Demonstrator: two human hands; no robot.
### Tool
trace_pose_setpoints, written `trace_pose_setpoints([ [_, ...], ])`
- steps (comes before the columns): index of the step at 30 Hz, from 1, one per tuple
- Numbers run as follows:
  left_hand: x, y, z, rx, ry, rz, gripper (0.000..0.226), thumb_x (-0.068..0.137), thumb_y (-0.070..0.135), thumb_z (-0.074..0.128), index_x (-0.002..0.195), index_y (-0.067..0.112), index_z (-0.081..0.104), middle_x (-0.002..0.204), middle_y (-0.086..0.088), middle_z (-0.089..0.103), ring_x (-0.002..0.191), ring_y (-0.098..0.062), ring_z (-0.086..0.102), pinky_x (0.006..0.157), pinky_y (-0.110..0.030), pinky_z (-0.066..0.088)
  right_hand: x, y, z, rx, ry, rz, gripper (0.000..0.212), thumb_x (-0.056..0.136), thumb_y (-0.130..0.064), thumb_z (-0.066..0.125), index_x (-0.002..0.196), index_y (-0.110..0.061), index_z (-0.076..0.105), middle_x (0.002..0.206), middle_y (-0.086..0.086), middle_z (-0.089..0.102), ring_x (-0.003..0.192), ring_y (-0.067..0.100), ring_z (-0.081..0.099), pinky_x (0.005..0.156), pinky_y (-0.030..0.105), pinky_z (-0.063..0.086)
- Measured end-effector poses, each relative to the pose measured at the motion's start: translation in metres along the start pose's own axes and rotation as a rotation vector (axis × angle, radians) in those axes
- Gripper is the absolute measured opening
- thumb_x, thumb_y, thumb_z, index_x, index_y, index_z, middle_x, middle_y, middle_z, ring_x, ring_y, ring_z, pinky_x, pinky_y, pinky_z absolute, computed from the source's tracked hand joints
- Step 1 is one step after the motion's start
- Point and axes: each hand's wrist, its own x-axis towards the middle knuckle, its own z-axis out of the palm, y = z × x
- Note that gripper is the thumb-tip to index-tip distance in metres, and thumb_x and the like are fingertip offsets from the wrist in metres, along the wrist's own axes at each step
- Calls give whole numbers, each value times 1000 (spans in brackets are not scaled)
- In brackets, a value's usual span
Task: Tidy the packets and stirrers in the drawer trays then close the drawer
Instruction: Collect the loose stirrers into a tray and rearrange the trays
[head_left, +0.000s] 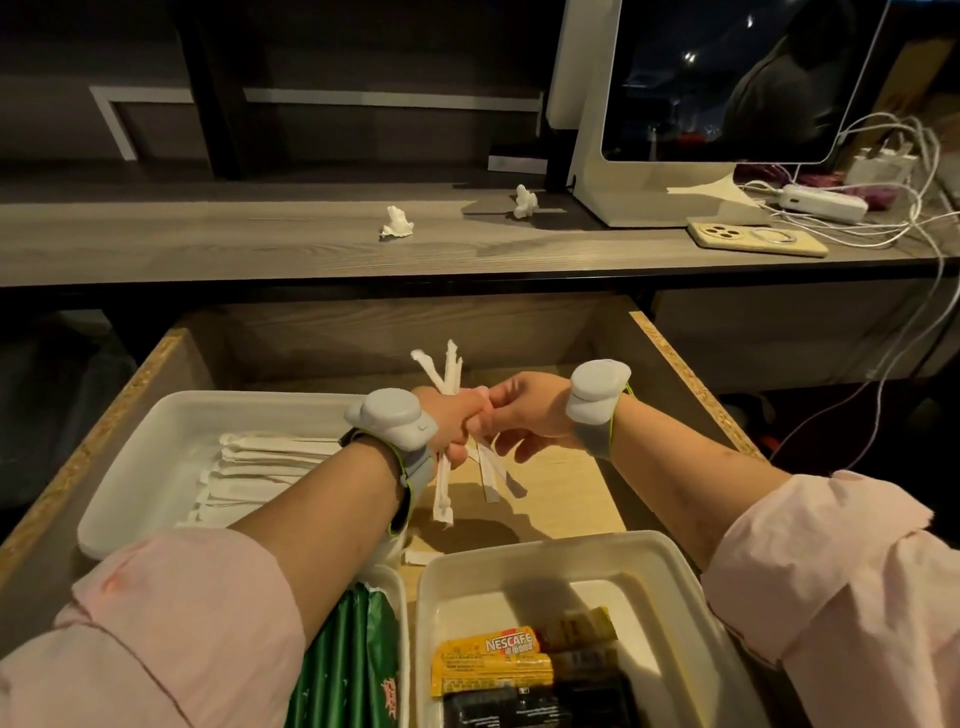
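Above the open drawer (675, 358), my left hand (452, 421) grips a bundle of paper-wrapped stirrers (444, 488), held upright with ends sticking out above and below the fist. My right hand (524, 415) pinches the same bundle from the right, fingers touching my left hand. A white tray (171, 415) at the left holds more wrapped stirrers (260, 462) lying flat. A second white tray (649, 561) at the front right holds yellow Nescafe packets (493, 660) and dark packets (571, 701). Green packets (343, 670) fill a tray at the front left.
Loose paper strips (545, 467) lie on the drawer floor beneath my hands. On the counter above sit two crumpled paper scraps (397, 222), a phone (756, 239), a monitor stand (623, 171), a power strip (821, 200) and white cables.
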Motion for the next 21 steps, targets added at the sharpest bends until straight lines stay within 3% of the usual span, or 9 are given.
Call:
trace_pose_setpoints([
  [1,1,0,0,12,7,17,38,90,23,51,54,13,56,48,-2,39,28,-10,29,31,-13,27,2,-1,0,68,-13,-2,11,84,-29,67,75,-26,74,67,-7,72,54,4,65,52,21,54],
  [3,2,2,-4,-45,86,54,32,94,28,46,69,19,64,51,0,48,23,-8,31,29,-12,27,11,-1,-2,88,60,46,12,86,-28,65,84,-20,74,71,-3,72,52,7,65,53,24,56],
  [5,3,4,-11,-105,168,92,30,96,34,41,81,16,60,62,1,50,30,-10,36,31,-17,29,27,9,-4,-171,227,153,28,87,-31,63,104,-9,69,84,4,71,62,15,63,63,30,54],
  [7,7,9,-17,-134,239,142,35,97,37,36,80,16,60,60,1,47,43,-14,37,39,-24,34,44,21,1,-459,289,223,41,85,-37,64,112,-6,63,97,11,61,80,20,49,72,34,42],
  [10,1,24,-23,-272,277,187,37,97,36,37,73,17,58,41,3,44,50,-18,46,53,-29,44,67,27,16,-577,217,223,16,87,-31,61,88,-18,54,93,7,46,82,20,42,72,31,34],
  [13,2,23,-29,-397,278,126,35,97,38,37,76,19,57,37,6,40,52,-15,51,56,-31,50,107,34,34,-653,184,203,18,81,-23,58,65,-14,57,79,7,56,62,23,47,61,26,40],
  [17,2,14,-30,-437,226,119,34,97,40,36,78,20,55,43,6,38,47,-13,41,52,-29,48,120,38,40,-691,199,203,9,70,-17,59,65,-14,66,66,5,58,60,22,49,61,29,41],
  [19,4,15,-31,-458,198,127,34,97,41,34,78,21,54,46,6,37,46,-12,38,51,-28,44,120,41,38,-729,216,221,16,74,-12,57,59,-10,63,57,4,49,58,20,43,61,29,38],
  [21,8,16,-32,-480,185,120,34,98,40,33,78,21,53,43,7,35,43,-11,35,50,-25,39,114,43,37,-810,229,227,36,77,-8,53,45,-17,39,52,2,29,53,18,30,62,28,32],
])
